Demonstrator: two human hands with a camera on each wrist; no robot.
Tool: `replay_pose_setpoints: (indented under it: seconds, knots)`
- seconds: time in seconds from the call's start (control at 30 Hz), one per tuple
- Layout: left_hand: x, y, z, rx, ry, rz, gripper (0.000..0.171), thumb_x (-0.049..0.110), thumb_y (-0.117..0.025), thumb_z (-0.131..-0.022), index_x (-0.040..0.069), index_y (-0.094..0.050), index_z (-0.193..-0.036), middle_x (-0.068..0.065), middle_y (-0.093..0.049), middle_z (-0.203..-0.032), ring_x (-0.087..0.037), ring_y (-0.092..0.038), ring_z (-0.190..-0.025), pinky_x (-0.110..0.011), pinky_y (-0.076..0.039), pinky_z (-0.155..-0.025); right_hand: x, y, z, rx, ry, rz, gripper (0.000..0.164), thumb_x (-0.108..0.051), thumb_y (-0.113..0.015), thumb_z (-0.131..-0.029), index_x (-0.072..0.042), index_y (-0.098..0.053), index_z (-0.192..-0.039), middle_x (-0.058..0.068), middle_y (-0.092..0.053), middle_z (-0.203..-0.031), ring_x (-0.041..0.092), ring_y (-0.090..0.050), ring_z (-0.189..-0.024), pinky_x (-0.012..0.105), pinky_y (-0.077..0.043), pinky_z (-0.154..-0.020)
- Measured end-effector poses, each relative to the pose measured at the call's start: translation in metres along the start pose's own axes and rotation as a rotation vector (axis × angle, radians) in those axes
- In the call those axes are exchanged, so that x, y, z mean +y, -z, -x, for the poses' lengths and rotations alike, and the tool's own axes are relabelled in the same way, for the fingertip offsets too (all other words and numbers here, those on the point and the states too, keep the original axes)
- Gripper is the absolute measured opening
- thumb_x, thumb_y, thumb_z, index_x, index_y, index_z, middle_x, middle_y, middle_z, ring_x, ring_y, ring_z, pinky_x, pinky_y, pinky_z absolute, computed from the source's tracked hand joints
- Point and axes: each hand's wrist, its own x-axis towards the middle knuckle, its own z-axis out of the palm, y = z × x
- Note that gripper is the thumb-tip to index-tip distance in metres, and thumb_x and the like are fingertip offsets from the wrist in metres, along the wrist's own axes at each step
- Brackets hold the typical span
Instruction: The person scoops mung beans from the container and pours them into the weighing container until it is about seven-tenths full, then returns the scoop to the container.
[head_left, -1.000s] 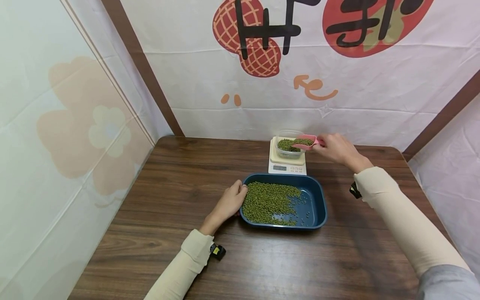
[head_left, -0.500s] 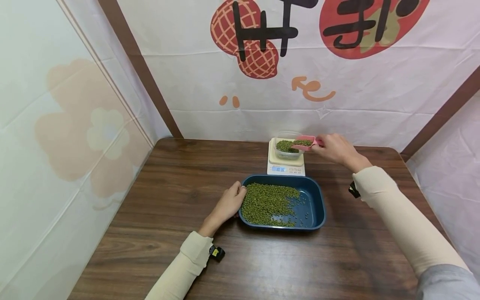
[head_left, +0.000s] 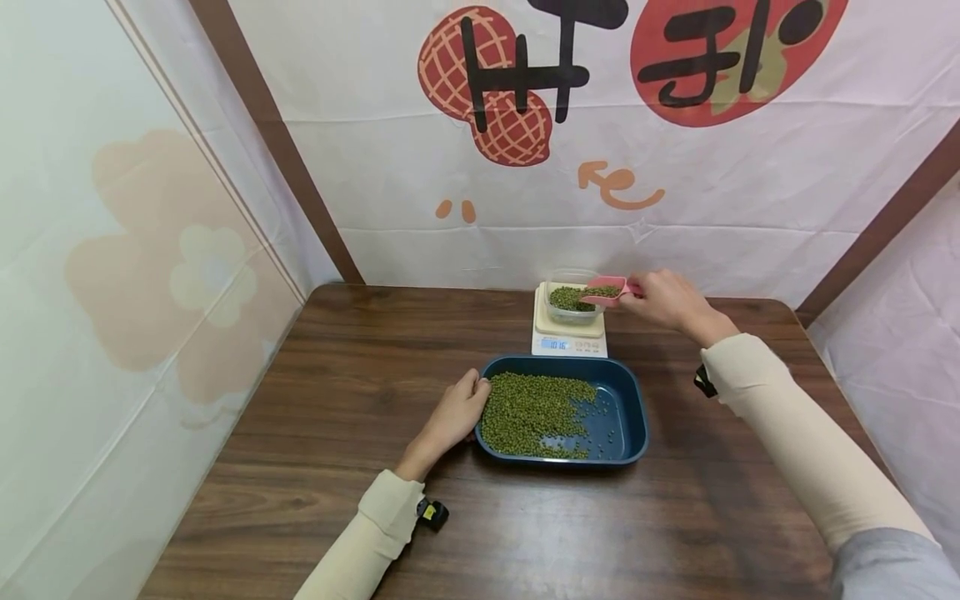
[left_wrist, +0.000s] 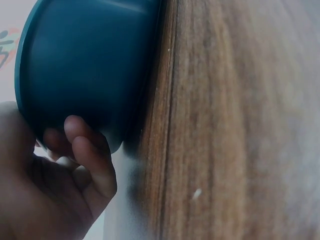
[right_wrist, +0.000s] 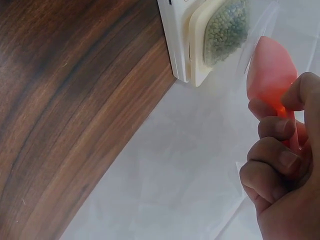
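Apparently weighing out green beans [head_left: 528,408], gripping loaded pink scoop [right_wrist: 271,70] with right hand [head_left: 671,302] over clear container [head_left: 572,317] on scale [head_left: 588,350] (lit display [head_left: 555,344]), holding blue tray [head_left: 621,421] by its rim with left hand [head_left: 453,410], probably needing a slow, slight tip next.

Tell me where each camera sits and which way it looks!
Head: worn on the head, facing forward and down at the blue tray and scale; left hand, right hand and sleeves show.
Left wrist: worn there, facing the blue tray's wall; the left hand shows.
Right wrist: worn there, facing the pink scoop and scale; the right hand shows.
Head and right wrist both see the pink scoop, scale and right hand.
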Motion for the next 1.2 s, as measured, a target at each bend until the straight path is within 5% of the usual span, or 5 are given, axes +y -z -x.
replay_pose_setpoints:
  seconds: [1.2]
  knots:
    - [0.000, 0.000, 0.001, 0.012, -0.001, 0.000, 0.034, 0.034, -0.031, -0.106, 0.010, -0.042, -0.085, -0.009, -0.047, -0.062, -0.023, -0.049, -0.038, -0.031, -0.047, -0.034, -0.010, 0.015, -0.009, -0.057, 0.024, 0.068, 0.024, -0.029, -0.056, -0.090, -0.012, -0.057, -0.074, 0.002, -0.038, -0.056, 0.017, -0.036, -0.050, 0.030, -0.026, -0.047]
